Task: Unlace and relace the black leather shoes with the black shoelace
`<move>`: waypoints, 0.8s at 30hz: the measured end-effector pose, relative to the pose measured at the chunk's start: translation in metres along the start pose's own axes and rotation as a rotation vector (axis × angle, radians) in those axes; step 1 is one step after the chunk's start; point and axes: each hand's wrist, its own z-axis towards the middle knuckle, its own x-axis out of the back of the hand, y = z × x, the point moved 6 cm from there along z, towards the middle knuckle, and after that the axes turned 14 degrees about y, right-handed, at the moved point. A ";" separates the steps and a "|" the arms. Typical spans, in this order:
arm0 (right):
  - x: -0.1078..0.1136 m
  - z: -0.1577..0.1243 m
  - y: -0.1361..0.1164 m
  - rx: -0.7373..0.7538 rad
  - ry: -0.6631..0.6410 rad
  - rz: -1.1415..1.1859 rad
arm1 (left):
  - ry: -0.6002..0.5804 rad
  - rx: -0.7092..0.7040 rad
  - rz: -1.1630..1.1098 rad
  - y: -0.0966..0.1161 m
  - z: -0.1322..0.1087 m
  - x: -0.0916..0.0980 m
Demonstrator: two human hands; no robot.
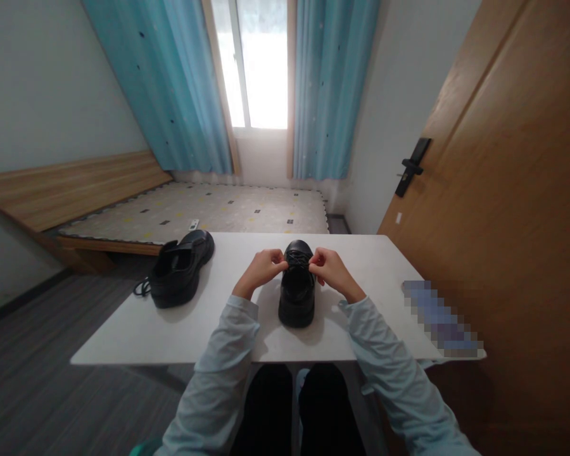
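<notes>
A black lace-up shoe (296, 307) stands on the white table (237, 323) straight in front of me, its toe pointing away. At the left side of its laces (298, 258), my left hand (267, 266) is closed in a pinch on them. From the right side my right hand (330, 269) pinches the laces too, thumb and finger together. Both hands are level with each other, one on each side of the shoe opening. Farther left on the table lies a second black shoe (178, 272), with a loop of lace hanging past the table's left edge.
A blurred bluish item (439, 316) lies at the table's right edge. Beyond the table is a low bed (247, 209) with a small white object (194, 225) on it. A wooden door (517, 190) stands close on the right. My knees are under the front edge.
</notes>
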 end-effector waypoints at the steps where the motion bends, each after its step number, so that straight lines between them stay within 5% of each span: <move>1: 0.000 0.000 0.001 -0.010 -0.008 -0.002 | -0.010 0.000 0.008 -0.001 0.000 0.000; 20: 0.002 -0.001 0.003 -0.047 -0.138 -0.021 | -0.077 0.025 0.014 -0.008 -0.001 -0.003; 24: 0.003 -0.003 0.004 -0.032 -0.153 0.001 | -0.094 0.117 -0.183 -0.009 -0.001 -0.005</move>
